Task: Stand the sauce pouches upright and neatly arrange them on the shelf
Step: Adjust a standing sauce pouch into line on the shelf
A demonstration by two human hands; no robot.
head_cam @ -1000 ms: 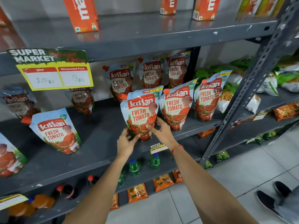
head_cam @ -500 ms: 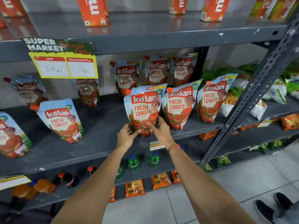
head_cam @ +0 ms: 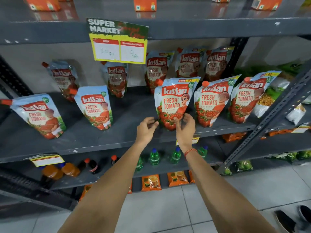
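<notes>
The ketchup pouch [head_cam: 175, 101] on the grey shelf [head_cam: 117, 138] is only lightly touched by loose, half-curled fingers of the left hand [head_cam: 146, 127] and right hand [head_cam: 186, 126], so it could be tipped over if bumped.

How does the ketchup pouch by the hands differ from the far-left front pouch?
The ketchup pouch by the hands stands nearly upright; the far-left front pouch leans heavily leftward. The first has neighbours close on its right; the second stands apart. Both are Kissan Fresh Tomato pouches on the same shelf.
</notes>
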